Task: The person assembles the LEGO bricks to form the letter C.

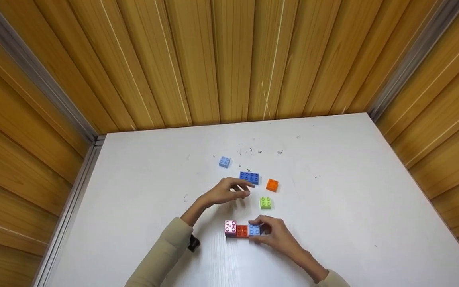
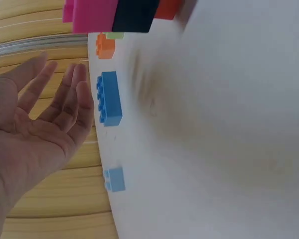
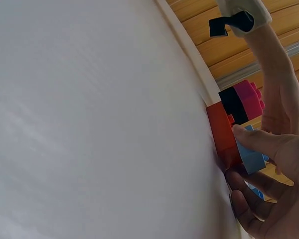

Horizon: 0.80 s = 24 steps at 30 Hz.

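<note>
My right hand (image 1: 275, 235) pinches a light blue brick (image 1: 254, 229) between thumb and fingers. That brick sits on one end of a red brick (image 3: 222, 132) near the table's front. At the red brick's other end a black brick (image 3: 233, 105) carries a pink brick (image 3: 249, 99). Relaxed and holding nothing, my left hand (image 1: 227, 191) hovers above the table. Nearest to its fingers is a dark blue brick (image 1: 249, 177), long and studded, which also shows in the left wrist view as a blue brick (image 2: 109, 98).
A lime green brick (image 1: 265, 203) and an orange brick (image 1: 272, 185) lie to the right of the left hand. Farther back is another light blue brick (image 1: 224, 162). Wood-patterned walls (image 1: 229, 59) enclose the white table (image 1: 333, 199) at the back and sides.
</note>
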Tool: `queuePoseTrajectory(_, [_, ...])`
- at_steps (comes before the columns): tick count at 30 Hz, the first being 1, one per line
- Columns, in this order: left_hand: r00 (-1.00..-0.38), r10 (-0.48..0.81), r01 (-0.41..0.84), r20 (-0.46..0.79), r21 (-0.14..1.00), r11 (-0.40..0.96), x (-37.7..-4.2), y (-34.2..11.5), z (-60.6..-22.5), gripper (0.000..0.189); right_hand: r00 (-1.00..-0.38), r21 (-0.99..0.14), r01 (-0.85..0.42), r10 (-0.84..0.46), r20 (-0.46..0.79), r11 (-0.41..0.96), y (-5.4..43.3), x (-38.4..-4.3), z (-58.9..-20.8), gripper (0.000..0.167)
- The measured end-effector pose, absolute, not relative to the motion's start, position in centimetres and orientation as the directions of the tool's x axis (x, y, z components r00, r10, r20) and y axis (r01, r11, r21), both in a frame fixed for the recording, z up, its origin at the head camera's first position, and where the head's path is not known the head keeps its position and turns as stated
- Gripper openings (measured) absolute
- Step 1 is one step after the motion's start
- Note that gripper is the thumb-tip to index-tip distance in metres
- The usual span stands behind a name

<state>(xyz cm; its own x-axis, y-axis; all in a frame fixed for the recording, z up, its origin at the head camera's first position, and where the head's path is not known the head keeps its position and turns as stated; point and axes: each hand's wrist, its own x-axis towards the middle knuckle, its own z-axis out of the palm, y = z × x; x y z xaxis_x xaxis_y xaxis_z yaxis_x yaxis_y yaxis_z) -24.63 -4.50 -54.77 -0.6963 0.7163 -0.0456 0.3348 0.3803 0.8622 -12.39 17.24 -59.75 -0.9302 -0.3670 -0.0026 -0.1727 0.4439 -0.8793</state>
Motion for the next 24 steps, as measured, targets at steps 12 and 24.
queuePoseTrajectory(12, [-0.577, 0.816, 0.495, -0.017, 0.788, 0.366, -24.7, -1.5, -57.7, 0.03, -0.919, -0.899, -0.203, -0.393, 0.038, 0.387, 16.7, -11.7, -60.6, 0.032])
queuePoseTrajectory(24, [-0.666, 0.744, 0.481, 0.054, 0.794, 0.373, -25.5, -2.1, -58.0, 0.03, -0.927, -0.894, -0.208, -0.371, 0.051, 0.396, 17.4, -12.5, -60.3, 0.031])
